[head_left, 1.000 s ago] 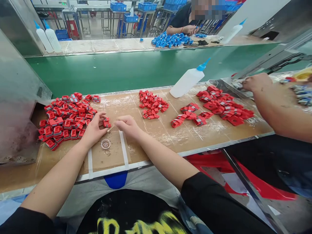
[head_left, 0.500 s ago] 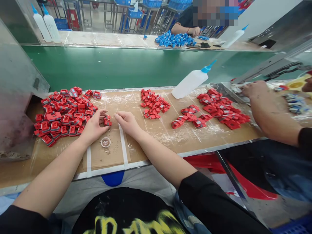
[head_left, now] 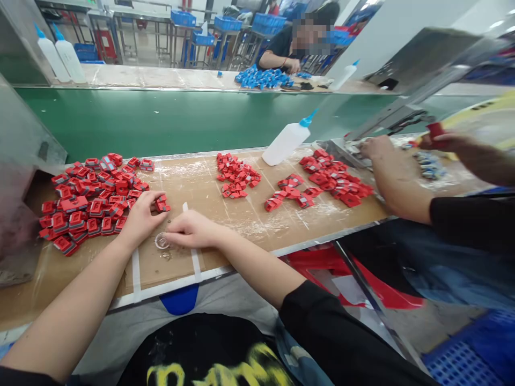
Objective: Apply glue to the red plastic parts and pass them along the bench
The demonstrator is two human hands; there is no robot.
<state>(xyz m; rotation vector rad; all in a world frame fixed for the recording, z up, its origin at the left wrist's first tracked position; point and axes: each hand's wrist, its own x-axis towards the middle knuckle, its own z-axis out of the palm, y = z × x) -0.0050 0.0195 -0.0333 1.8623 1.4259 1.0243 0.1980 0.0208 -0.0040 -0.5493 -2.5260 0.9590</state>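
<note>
My left hand (head_left: 141,215) pinches a small red plastic part (head_left: 162,203) with a grey edge, at the right side of a big pile of similar red parts (head_left: 92,201). My right hand (head_left: 195,230) is closed, its fingertips at the rim of a small clear cup (head_left: 161,241) on the cardboard. The thin pale stick seen in this hand a moment ago is now hidden by the fingers and the cup.
Smaller red parts (head_left: 237,176) and two more red groups (head_left: 336,179) lie to the right. A white squeeze bottle (head_left: 286,143) with a blue tip stands behind them. Beyond is a green belt (head_left: 161,115). A co-worker's arm (head_left: 398,182) reaches in at right.
My right hand has moved from the red part down and toward me, to the clear cup. My left hand still holds the part. The whole view has shifted a little.
</note>
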